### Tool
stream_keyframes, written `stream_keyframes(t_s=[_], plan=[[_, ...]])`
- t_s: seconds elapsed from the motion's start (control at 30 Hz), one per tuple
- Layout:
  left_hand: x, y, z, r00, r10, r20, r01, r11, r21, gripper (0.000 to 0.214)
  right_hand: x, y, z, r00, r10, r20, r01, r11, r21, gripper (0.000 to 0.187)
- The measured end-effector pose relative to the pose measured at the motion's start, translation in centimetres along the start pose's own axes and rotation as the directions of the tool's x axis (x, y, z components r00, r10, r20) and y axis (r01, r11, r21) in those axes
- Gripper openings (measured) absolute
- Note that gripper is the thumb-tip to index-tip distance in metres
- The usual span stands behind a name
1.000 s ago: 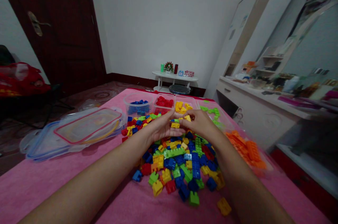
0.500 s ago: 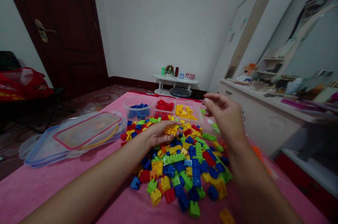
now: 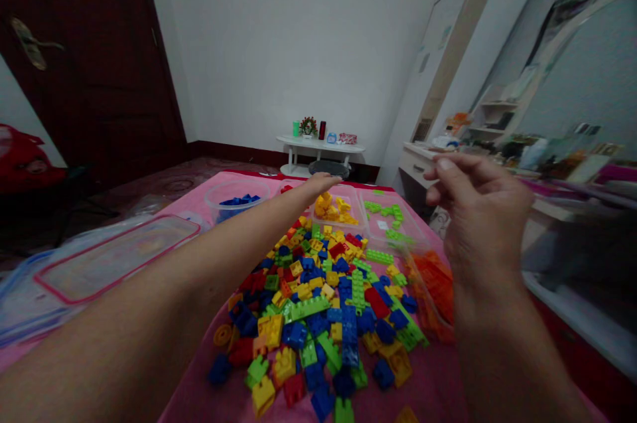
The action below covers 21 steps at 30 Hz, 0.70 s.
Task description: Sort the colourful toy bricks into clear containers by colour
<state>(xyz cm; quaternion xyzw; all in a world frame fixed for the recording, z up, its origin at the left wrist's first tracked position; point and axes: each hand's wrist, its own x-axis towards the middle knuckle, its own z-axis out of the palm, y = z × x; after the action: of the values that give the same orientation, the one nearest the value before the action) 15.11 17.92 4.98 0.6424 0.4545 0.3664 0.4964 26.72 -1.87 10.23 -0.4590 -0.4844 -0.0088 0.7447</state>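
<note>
My left hand (image 3: 324,180) reaches over the clear box of yellow bricks (image 3: 343,209), fingers stretched forward and partly hidden behind the hand. Yellow bricks (image 3: 323,202) show right under it, and I see none in its grasp. Raised at the right is my right hand (image 3: 480,200), its fingers loosely curled and apart, with nothing visible in them. It is nearest to a clear box of orange bricks (image 3: 432,283). Between my arms spreads a mixed heap of toy building bricks (image 3: 318,297) in red, blue, yellow, green and orange.
A round tub (image 3: 213,197) holds blue bricks; red bricks (image 3: 286,189) are mostly hidden behind my left arm. Green bricks lie in another clear box (image 3: 413,230). Lids (image 3: 119,257) lie at the left on the pink cloth (image 3: 199,376). A dresser (image 3: 415,164) stands right.
My left hand has moved forward from above the heap to the yellow box and has let go of the yellow bricks. My right hand has moved right, away from the green box.
</note>
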Motion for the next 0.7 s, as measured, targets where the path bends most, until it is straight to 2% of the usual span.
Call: stream_keyframes(t_s=[0.07, 0.13, 0.17, 0.2, 0.23, 0.3, 0.33, 0.37, 0.4, 0.5, 0.6, 0.67, 0.7], plan=[[-0.9, -0.6, 0.8, 0.995, 0.100, 0.027, -0.103, 0.987, 0.120, 0.047, 0.1, -0.2, 0.0, 1.000, -0.009, -0.011, 0.009, 1.000, 0.018, 0.013], [-3.1, -0.9, 2.0, 0.956, 0.241, 0.169, -0.283, 0.910, 0.304, 0.050, 0.1, -0.2, 0.0, 1.000, -0.023, -0.016, 0.023, 0.999, 0.033, 0.013], [-4.7, -1.0, 2.7, 0.903, 0.310, 0.298, -0.413, 0.818, 0.401, 0.049, 0.1, -0.2, 0.0, 0.999, -0.032, -0.017, 0.032, 0.999, 0.036, 0.012], [-6.6, -1.0, 3.5, 0.846, 0.326, 0.422, -0.507, 0.735, 0.450, 0.047, 0.0, -0.2, 0.0, 0.999, -0.041, -0.016, 0.042, 0.998, 0.036, 0.011], [-8.5, -1.0, 4.2, 0.760, 0.321, 0.564, -0.608, 0.656, 0.446, 0.042, 0.0, -0.3, 0.1, 0.999, -0.050, -0.013, 0.050, 0.998, 0.033, 0.011], [-12.2, -1.1, 5.5, 0.551, 0.302, 0.778, -0.789, 0.493, 0.367, 0.039, -0.2, -0.4, 0.1, 0.998, -0.065, -0.009, 0.065, 0.998, 0.025, 0.010], [-13.8, -1.3, 6.0, 0.468, 0.302, 0.830, -0.850, 0.411, 0.330, 0.042, -0.3, -0.5, 0.2, 0.997, -0.071, -0.007, 0.071, 0.997, 0.019, 0.009], [-15.1, -1.6, 6.3, 0.421, 0.291, 0.859, -0.884, 0.343, 0.317, 0.046, -0.4, -0.6, 0.3, 0.997, -0.076, -0.003, 0.076, 0.997, 0.012, 0.009], [-16.0, -1.9, 6.6, 0.394, 0.284, 0.874, -0.904, 0.291, 0.313, 0.054, -0.5, -0.7, 0.3, 0.996, -0.084, 0.003, 0.084, 0.996, 0.005, 0.010], [-17.2, -3.1, 6.4, 0.388, 0.309, 0.868, -0.918, 0.219, 0.332, 0.070, -0.7, -0.9, 0.5, 0.995, -0.095, 0.032, 0.096, 0.995, -0.039, 0.012], [-17.1, -3.8, 5.3, 0.417, 0.361, 0.834, -0.909, 0.182, 0.376, 0.059, -0.6, -0.2, 0.5, 0.987, -0.048, 0.154, 0.079, 0.976, -0.203, 0.015], [-16.9, -3.9, 4.2, 0.452, 0.364, 0.815, -0.892, 0.155, 0.425, 0.048, -0.6, 0.8, 0.4, 0.940, 0.056, 0.337, 0.097, 0.902, -0.421, 0.016], [-16.8, -3.8, 3.6, 0.469, 0.354, 0.809, -0.882, 0.147, 0.447, 0.043, -0.7, 1.5, 0.4, 0.888, 0.146, 0.436, 0.128, 0.833, -0.539, 0.016]])
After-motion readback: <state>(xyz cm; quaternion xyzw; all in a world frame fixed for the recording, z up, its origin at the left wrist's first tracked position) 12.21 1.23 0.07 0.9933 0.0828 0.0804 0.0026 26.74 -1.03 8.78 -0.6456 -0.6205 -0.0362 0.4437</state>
